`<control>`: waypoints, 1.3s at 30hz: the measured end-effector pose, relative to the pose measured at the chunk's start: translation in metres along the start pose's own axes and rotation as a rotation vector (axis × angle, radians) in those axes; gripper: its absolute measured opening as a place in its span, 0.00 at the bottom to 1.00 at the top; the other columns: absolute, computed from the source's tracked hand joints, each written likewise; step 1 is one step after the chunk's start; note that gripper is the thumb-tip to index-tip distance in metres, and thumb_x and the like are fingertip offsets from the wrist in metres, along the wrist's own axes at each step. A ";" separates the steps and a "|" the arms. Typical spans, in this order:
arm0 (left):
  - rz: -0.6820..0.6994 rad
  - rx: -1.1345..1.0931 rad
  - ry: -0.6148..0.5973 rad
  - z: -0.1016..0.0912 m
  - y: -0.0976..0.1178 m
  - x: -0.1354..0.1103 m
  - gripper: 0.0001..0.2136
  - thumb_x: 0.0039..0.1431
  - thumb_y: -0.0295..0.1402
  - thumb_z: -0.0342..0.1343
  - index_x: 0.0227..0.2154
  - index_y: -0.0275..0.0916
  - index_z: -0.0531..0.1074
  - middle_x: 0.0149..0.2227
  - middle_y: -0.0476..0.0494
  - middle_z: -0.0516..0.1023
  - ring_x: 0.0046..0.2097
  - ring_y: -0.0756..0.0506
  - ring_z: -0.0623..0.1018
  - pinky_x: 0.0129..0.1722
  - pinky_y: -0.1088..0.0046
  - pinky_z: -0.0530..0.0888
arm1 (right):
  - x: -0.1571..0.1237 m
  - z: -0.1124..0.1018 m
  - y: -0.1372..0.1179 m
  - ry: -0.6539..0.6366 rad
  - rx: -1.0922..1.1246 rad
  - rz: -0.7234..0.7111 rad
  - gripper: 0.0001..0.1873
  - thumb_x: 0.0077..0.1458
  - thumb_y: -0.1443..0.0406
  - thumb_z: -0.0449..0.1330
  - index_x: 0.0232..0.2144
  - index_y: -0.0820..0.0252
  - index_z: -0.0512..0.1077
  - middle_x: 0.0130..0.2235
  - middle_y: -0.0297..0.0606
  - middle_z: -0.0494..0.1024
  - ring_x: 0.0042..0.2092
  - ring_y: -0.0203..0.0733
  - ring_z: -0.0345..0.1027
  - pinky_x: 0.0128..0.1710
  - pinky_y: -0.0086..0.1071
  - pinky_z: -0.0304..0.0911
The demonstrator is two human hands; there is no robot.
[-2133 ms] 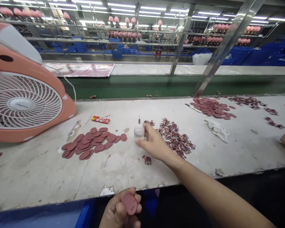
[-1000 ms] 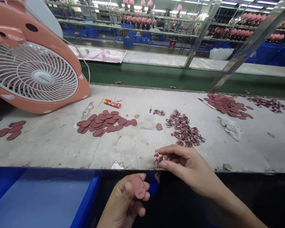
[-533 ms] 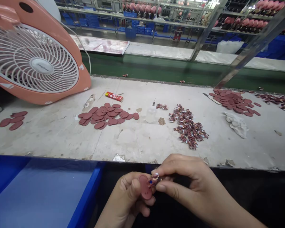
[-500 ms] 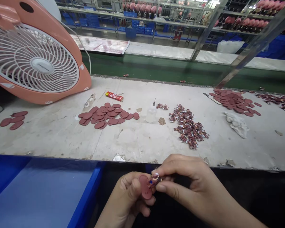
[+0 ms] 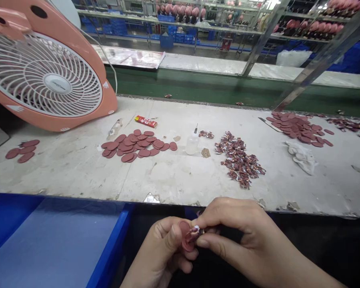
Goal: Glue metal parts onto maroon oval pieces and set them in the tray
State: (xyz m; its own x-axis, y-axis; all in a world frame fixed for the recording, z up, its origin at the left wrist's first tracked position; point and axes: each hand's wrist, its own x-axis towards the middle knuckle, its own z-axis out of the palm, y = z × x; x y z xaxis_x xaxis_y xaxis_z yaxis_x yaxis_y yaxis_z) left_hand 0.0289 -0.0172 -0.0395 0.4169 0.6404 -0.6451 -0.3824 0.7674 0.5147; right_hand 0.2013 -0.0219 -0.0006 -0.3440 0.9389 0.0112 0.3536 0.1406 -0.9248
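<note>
Below the table's near edge, my left hand (image 5: 160, 252) is closed on a dark red oval disc (image 5: 186, 236). My right hand (image 5: 240, 232) pinches a small red-and-white figure piece (image 5: 195, 231) and presses it against the disc. On the table beyond lie a spread of the same oval discs (image 5: 138, 145), a heap of small red figure pieces (image 5: 240, 164), and between them a small clear bottle with a needle tip (image 5: 192, 142), standing upright.
An orange desk fan (image 5: 45, 76) stands at the table's left. A blue bin (image 5: 57, 240) sits below the table's edge at left. A second disc pile (image 5: 297, 128), a white rag (image 5: 301, 156), a red packet (image 5: 145, 121) and a green conveyor (image 5: 198, 90) lie farther off.
My right hand left the bottle, picked a small figure piece off the table's near edge and brought it down onto the disc in my left hand. The view tilted down.
</note>
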 end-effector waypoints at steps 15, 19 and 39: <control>-0.024 -0.008 0.020 0.001 0.001 -0.001 0.19 0.31 0.47 0.68 0.17 0.34 0.75 0.16 0.52 0.71 0.20 0.56 0.68 0.18 0.84 0.66 | 0.001 -0.001 -0.004 -0.049 -0.130 -0.070 0.06 0.54 0.71 0.61 0.35 0.59 0.75 0.31 0.32 0.76 0.33 0.29 0.70 0.35 0.21 0.64; -0.019 -0.001 0.018 0.000 0.000 -0.001 0.18 0.32 0.47 0.68 0.17 0.35 0.76 0.16 0.52 0.71 0.20 0.56 0.68 0.18 0.84 0.66 | 0.002 -0.001 -0.004 -0.053 -0.126 -0.083 0.06 0.54 0.72 0.61 0.34 0.59 0.74 0.31 0.31 0.77 0.34 0.29 0.70 0.35 0.20 0.64; -0.048 -0.042 0.031 -0.001 -0.001 -0.003 0.16 0.35 0.44 0.68 0.19 0.34 0.76 0.17 0.52 0.70 0.21 0.57 0.67 0.19 0.85 0.62 | 0.005 0.006 -0.004 -0.078 -0.232 -0.127 0.04 0.54 0.72 0.59 0.31 0.61 0.73 0.29 0.34 0.75 0.32 0.32 0.68 0.34 0.23 0.63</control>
State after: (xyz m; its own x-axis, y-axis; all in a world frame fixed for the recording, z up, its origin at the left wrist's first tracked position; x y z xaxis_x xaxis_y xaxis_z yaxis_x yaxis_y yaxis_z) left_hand 0.0275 -0.0199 -0.0391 0.4103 0.6008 -0.6861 -0.3971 0.7949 0.4587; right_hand 0.1929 -0.0197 0.0010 -0.4609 0.8834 0.0845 0.4899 0.3326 -0.8058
